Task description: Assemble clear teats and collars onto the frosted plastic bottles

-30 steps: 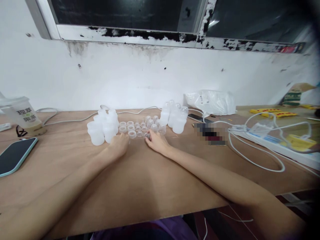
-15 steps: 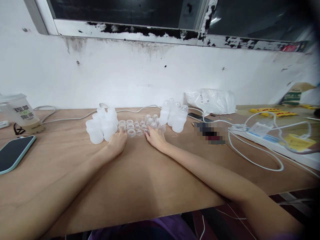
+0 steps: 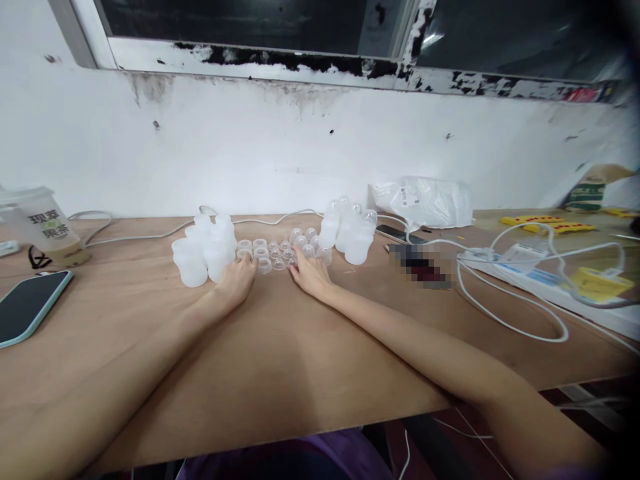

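Clear plastic rings point(image 3: 261, 253) lie in short rows in the middle of the table, next to small clear domed pieces point(image 3: 278, 263). My left hand point(image 3: 238, 279) rests at the near left end of the rings, fingers forward and apart, touching the nearest ones. At the other end, my right hand point(image 3: 311, 275) lies low with thumb and forefinger spread against larger clear domed pieces point(image 3: 309, 250). Its other fingers are partly hidden. Frosted white cups point(image 3: 193, 263) stand in a group beyond my left hand. More frosted cups with clear domed tops point(image 3: 356, 247) stand on the right.
A drink cup point(image 3: 53, 230) and a phone point(image 3: 33, 307) are at the left. On the right lie a white plastic bag point(image 3: 425, 202), a blurred-out flat object point(image 3: 423, 267), a power strip point(image 3: 530, 270) and looped white cables point(image 3: 515, 333). A wall point(image 3: 240, 160) closes the back.
My left hand's fingertips have shifted slightly right along the rings, with the thumb side further out. My right hand has stayed nearly where it was.
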`<state>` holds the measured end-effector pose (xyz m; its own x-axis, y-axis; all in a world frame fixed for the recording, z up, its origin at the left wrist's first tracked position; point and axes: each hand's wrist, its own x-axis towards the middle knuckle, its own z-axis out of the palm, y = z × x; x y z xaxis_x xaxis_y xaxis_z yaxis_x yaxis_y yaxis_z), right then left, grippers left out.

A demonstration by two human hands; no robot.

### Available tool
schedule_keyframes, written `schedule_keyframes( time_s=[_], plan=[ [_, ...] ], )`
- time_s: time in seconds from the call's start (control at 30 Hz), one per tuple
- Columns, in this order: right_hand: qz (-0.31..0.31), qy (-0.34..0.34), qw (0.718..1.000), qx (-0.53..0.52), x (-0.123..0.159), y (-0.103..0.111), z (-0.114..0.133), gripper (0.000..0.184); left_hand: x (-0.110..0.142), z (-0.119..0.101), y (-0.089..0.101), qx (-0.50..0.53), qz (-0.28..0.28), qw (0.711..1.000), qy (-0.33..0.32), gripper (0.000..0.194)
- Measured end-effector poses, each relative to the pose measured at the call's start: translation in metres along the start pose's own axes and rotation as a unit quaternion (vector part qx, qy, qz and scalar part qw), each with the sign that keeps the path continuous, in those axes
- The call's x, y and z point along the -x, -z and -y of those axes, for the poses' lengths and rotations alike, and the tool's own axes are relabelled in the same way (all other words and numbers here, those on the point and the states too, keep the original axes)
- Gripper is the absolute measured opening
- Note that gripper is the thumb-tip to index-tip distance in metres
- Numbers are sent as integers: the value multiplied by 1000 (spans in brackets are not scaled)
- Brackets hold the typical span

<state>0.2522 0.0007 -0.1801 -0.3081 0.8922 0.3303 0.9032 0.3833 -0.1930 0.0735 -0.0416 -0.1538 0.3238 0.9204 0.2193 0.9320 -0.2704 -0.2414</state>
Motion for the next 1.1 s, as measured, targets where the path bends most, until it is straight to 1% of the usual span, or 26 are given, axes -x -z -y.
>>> schedule_keyframes(
  time_s=[0.17,0.23,0.27,0.3,0.37,0.43,0.47,0.5,0.53,0.6,0.7,0.77,0.83,0.9,0.97,1.03,1.1],
  plan=[
    [-1,18,1000,-21,8,3,1,48,1,1,2,6,2,1000,-14,25],
    [-20,34,999,-28,17,10,-2,49,0,2,2,9,-3,1000,-16,26],
    [-44,45,998,-26,21,16,-5,48,0,3,1,11,-4,1000,-17,26],
    [-80,55,995,-19,25,24,-11,47,-1,4,0,13,-6,1000,-18,26],
    [-175,70,982,9,29,42,-26,44,-1,6,-1,13,-10,1000,-13,27],
    [-281,54,957,48,28,62,-47,44,-1,5,-2,11,-14,1000,-4,29],
    [-323,33,944,65,26,70,-59,46,-1,5,-2,9,-18,1000,0,30],
    [-352,9,933,78,23,76,-70,48,-1,3,-1,8,-23,1000,1,31],
    [-367,-10,926,86,19,79,-81,50,0,2,-1,6,-27,1000,1,32],
    [-357,-33,929,85,14,80,-98,48,1,-3,1,3,-40,999,-7,35],
    [-333,-57,939,61,10,71,-108,46,4,-10,4,15,-61,998,-21,33],
    [-346,-77,935,34,11,66,-105,46,6,-13,6,38,-76,996,-25,30],
    [-364,-82,928,-2,13,65,-95,46,8,-16,7,75,-98,992,-29,30],
    [-373,-60,925,-43,17,68,-82,43,10,-18,9,126,-139,981,-41,36],
    [-373,-21,924,-85,24,72,-67,42,12,-20,12,178,-189,964,-65,42],
    [-359,14,922,-145,33,72,-50,42,15,-24,19,210,-234,944,-95,44],
    [-326,35,916,-230,42,66,-32,42,17,-29,28,217,-260,934,-118,46]
  ],
)
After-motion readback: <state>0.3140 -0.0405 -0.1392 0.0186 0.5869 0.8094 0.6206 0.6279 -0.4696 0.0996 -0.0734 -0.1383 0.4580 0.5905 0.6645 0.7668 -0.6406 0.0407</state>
